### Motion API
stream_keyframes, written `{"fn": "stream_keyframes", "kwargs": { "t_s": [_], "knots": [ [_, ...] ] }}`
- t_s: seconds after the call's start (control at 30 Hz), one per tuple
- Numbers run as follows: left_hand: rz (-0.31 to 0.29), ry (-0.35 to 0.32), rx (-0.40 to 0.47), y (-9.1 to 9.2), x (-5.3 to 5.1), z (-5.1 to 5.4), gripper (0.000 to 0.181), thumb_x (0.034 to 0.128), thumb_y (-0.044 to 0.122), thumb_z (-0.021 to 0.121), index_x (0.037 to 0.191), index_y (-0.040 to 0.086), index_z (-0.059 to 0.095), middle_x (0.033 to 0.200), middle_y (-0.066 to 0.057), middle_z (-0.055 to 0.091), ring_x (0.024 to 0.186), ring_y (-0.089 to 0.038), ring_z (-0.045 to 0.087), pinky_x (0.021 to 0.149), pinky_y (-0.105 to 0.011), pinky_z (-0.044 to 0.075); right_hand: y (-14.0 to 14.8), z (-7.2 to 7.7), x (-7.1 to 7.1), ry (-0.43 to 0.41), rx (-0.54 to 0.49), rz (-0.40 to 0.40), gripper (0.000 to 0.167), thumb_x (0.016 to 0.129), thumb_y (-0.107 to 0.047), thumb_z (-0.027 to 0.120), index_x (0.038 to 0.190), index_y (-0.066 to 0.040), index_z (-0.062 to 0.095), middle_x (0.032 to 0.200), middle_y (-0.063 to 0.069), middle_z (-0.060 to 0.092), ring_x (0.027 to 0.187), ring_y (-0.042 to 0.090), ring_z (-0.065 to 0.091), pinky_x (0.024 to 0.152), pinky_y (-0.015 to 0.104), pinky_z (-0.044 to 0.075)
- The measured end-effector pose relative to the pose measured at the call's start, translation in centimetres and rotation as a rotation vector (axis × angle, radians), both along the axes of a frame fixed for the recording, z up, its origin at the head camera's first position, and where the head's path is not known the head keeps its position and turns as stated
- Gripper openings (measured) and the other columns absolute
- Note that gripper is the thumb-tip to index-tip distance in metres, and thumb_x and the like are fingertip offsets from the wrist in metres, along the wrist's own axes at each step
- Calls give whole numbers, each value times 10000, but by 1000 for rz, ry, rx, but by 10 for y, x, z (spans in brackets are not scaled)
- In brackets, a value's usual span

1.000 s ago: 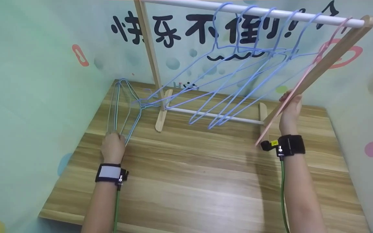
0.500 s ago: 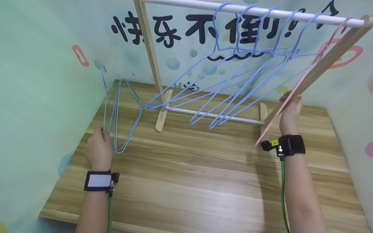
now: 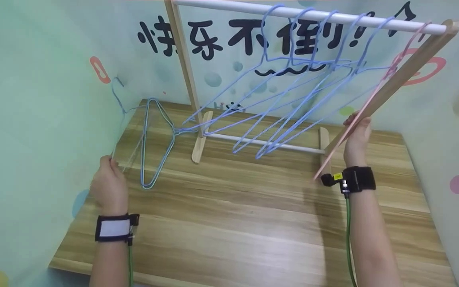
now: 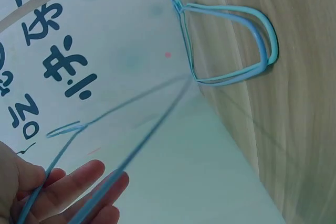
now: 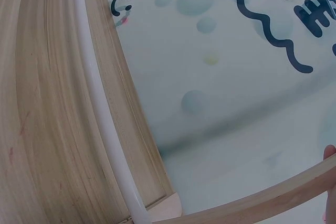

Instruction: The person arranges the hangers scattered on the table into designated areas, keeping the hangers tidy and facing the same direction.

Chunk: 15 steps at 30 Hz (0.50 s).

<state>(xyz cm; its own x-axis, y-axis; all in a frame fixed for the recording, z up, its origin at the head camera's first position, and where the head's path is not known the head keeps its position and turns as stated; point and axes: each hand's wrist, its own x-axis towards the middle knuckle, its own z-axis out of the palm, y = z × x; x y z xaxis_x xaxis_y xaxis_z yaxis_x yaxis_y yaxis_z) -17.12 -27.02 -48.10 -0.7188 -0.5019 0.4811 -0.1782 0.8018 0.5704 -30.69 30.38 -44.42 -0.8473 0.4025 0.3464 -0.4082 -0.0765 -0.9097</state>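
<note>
My left hand (image 3: 110, 187), at the table's left side, pinches a blue wire hanger (image 4: 105, 188) by its frame between thumb and fingers, and its hook points up toward the wall. To the right of that hand, a few blue and teal hangers (image 4: 268, 35) lie stacked on the table. My right hand (image 3: 357, 137) grips the right wooden post (image 3: 412, 63) of a small clothes rack, low down. In the right wrist view only fingertips (image 5: 329, 153) show beside the post. Several blue hangers (image 3: 262, 30) and a pink hanger (image 3: 333, 153) hang from the white rail (image 3: 229, 4).
The rack stands at the back of the wooden table (image 3: 229, 223) on two wooden feet (image 3: 199, 149), joined by a white lower bar (image 5: 102, 98). Patterned walls with black characters (image 3: 245, 34) close in the left, back and right.
The left hand has drawn one hanger off the stack, moving left and toward me, and its hook has swung upright. The right hand and the rack stay put.
</note>
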Motion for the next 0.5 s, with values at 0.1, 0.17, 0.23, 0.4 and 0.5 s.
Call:
{"fn": "stream_keyframes", "kwargs": {
  "t_s": [0.1,0.17,0.23,0.4,0.5],
  "knots": [
    [23,18,-3,-2,2,1,307,1035,188,419,1146,-38,593,955,-222,680,691,-396,623,608,-478,464,0,0,0,-8,4,-4,439,1048,-296,179,1002,-34,529,888,92,495,894,241,479,855,277,355],
    [35,40,-13,-4,2,1,290,1026,173,443,1129,-41,610,959,-223,683,712,-391,633,736,-481,460,0,0,0,-13,7,-4,439,1047,-302,182,1005,-37,529,891,93,496,900,251,478,857,281,353],
    [51,63,-36,-6,3,2,256,1012,147,478,1094,-43,629,944,-223,685,734,-398,632,884,-507,401,0,-1,0,-14,11,-6,437,1048,-295,180,1006,-34,528,889,94,495,898,253,478,856,280,358],
    [90,105,-75,-11,6,5,182,980,99,542,1027,-28,663,915,-224,681,833,-398,601,1046,-530,213,-1,-1,-1,-9,-19,-11,439,1049,-272,172,987,-29,532,875,94,492,877,245,484,842,260,375],
    [109,136,-75,-14,7,6,147,964,52,552,1005,-20,673,934,-206,685,904,-380,575,1040,-493,195,-1,-1,-1,-5,-18,-8,438,1049,-263,159,979,-38,528,878,94,485,890,244,482,847,253,364]
  ]
}}
